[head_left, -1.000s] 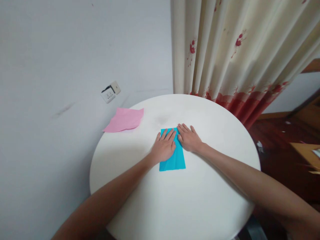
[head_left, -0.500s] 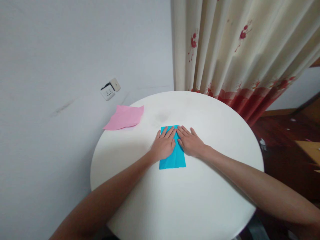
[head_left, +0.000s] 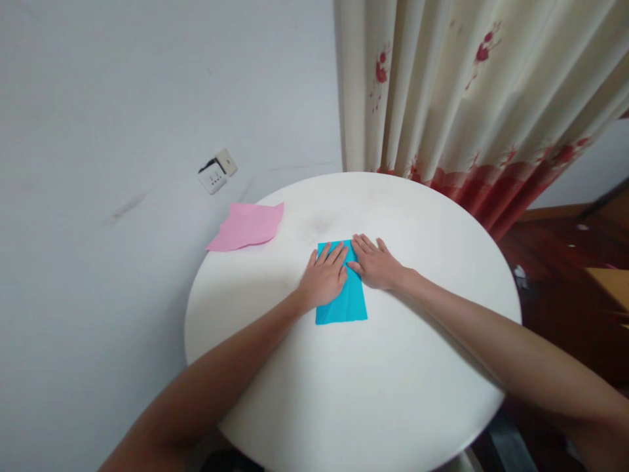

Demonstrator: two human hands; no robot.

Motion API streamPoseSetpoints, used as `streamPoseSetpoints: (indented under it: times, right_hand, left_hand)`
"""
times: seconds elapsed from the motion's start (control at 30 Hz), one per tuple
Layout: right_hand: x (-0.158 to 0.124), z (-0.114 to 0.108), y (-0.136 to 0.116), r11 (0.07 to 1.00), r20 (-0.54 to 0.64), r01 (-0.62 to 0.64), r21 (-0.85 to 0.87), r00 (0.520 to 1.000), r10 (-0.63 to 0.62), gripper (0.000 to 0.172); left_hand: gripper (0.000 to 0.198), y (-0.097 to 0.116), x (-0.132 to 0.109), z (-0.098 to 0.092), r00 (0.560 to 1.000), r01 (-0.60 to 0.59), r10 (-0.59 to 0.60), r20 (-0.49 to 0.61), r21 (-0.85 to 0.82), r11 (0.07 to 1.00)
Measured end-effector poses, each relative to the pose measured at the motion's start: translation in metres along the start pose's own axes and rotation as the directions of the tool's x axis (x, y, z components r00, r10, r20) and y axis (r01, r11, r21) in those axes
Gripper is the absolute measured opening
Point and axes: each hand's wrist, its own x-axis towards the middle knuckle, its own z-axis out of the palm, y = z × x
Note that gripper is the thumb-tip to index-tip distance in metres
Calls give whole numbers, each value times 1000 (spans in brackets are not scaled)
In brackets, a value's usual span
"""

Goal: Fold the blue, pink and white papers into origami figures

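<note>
A folded blue paper [head_left: 350,305] lies near the middle of the round white table [head_left: 373,400]. My left hand [head_left: 324,279] rests flat on its left half, fingers stretched out and pointing away from me. My right hand [head_left: 376,263] lies flat beside it, fingers extended, covering the paper's upper right edge. The two hands touch at the fingertips. The far part of the paper is hidden under them.
A pink sheet of paper [head_left: 248,225] lies at the table's far left edge, partly overhanging it. A white wall with a socket [head_left: 217,170] stands behind. A cream curtain with red flowers [head_left: 457,98] hangs at the back right. Dark wooden floor [head_left: 565,275] lies to the right.
Both hands stay flat on the blue paper with almost no shift. The camera has tilted slightly, so the table sits a little higher in the frame.
</note>
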Motion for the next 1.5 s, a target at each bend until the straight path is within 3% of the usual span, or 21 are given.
streamPoseSetpoints:
  times: [0.17, 0.47, 0.57, 0.77, 0.97, 1.23, 1.5]
  right_hand:
    - [-19, -11, 2, 996, 134, 72, 44, 988, -78, 91]
    - [-39, -19, 13, 978, 230, 152, 146, 956, -183, 114]
    - [-40, -20, 13, 968, 215, 178, 178, 953, -214, 121]
    - [-34, -21, 0, 980, 150, 97, 172, 981, -123, 94]
    - [-28, -18, -2, 981, 145, 129, 143, 978, -149, 92]
    - [-26, -14, 8, 968, 106, 193, 161, 972, -212, 94]
    - [-23, -18, 4, 963, 106, 213, 163, 967, -231, 84]
  left_hand:
    - [57, -1, 0, 0, 1000, 0, 0, -1, -8, 1000]
    - [57, -1, 0, 0, 1000, 5, -5, -2, -28, 1000]
    - [57, -1, 0, 1, 1000, 3, -4, -10, -30, 1000]
    - [57, -1, 1, 1, 1000, 12, -12, -4, -44, 999]
    - [56, -10, 2, 2, 999, 30, -28, 15, -114, 993]
    - [62, -54, 11, -2, 975, 221, -222, 4, -130, 967]
    - [63, -65, 11, -5, 977, 180, -202, -69, -240, 954]
